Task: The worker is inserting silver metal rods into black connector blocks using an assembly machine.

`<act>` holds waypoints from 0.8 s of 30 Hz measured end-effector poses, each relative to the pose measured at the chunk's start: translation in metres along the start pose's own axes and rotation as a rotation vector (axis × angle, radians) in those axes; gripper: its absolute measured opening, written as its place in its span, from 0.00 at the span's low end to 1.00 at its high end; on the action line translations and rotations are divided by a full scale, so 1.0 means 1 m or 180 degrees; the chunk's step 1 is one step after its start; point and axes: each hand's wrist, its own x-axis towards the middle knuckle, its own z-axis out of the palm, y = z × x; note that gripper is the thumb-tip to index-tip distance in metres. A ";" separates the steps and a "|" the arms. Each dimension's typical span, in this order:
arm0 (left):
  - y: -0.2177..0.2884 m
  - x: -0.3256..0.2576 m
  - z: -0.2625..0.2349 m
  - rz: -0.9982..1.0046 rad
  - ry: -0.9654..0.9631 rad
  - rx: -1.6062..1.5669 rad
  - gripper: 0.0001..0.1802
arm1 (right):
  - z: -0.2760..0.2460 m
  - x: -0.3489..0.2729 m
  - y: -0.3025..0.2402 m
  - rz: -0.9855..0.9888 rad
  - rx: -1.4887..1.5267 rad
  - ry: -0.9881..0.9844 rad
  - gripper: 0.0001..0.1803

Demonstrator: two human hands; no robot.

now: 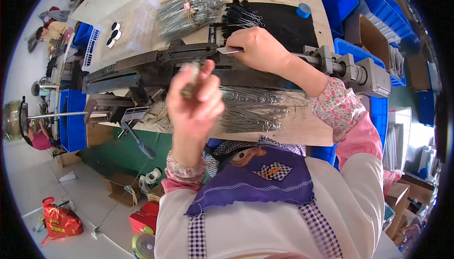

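A long dark metal bench machine (255, 77) runs across the worktable in front of me. My left hand (196, 103) is smeared by motion at its near side, fingers curled about a short lever handle (193, 77). Over the machine's right half, my right hand (262, 53) is closed in a pinch on a thin metal wire (235, 51), beside a small pale plate on the machine. Its fingertips are partly hidden. Just beyond that hand, black bristle brushes with looped wire ends (243, 15) lie on a black mat (288, 27).
Behind the machine lie a tied wire bundle (189, 15) and a clear plastic tray (127, 32) with black-and-white round pieces. More looped wires (250, 110) lie on the near side. A blue tape roll (303, 10) sits at the mat's far corner. Blue crates (340, 1) stand right.
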 end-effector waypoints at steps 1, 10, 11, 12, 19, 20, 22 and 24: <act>-0.008 0.003 -0.018 0.0326 0.0310 0.1245 0.22 | 0.001 0.001 0.000 0.0044 0.0052 0.0009 0.07; 0.000 -0.033 -0.099 0.1017 0.1998 0.4549 0.17 | -0.021 -0.020 -0.039 0.0074 -0.0490 -0.0052 0.10; 0.017 -0.055 -0.119 0.0996 0.2377 0.4136 0.19 | -0.023 -0.039 -0.049 0.0110 -0.0389 -0.0151 0.09; 0.041 -0.073 -0.140 0.1386 0.2534 0.3633 0.20 | -0.017 -0.058 -0.055 0.0321 -0.0206 -0.0213 0.09; 0.086 -0.076 -0.125 0.1755 0.3011 0.2738 0.18 | 0.036 -0.085 0.030 0.1690 -0.1484 -0.0246 0.09; 0.082 -0.076 -0.129 0.1909 0.2883 0.2541 0.17 | 0.032 -0.091 0.032 0.1754 -0.1342 -0.0288 0.09; 0.070 -0.075 -0.138 0.2284 0.2720 0.2133 0.14 | 0.016 -0.099 0.015 0.1620 -0.1038 -0.0406 0.08; 0.037 -0.068 -0.124 0.2510 0.2544 0.2415 0.13 | -0.013 -0.106 -0.018 0.1440 -0.0406 -0.0572 0.09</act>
